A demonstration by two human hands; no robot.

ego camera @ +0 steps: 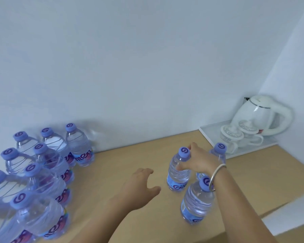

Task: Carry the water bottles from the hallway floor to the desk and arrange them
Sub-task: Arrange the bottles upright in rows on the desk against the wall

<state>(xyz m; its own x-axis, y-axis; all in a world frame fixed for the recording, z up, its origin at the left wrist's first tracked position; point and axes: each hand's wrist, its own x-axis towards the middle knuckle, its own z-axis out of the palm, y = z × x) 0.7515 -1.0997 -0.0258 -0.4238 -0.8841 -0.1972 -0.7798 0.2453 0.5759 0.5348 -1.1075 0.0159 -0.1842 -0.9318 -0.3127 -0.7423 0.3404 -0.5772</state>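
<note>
While gripped by right hand (198, 160): bottle (178, 171).

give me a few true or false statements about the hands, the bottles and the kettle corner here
1. The right hand grips a bottle near its cap. True.
2. The left hand holds a bottle. False: it is open and holds nothing.
3. The kettle stands on the tray. True.
4. The large bottle group is beside the kettle. False: it stands at the desk's far left.
5. All the bottles are uncapped. False: purple caps show.
</note>
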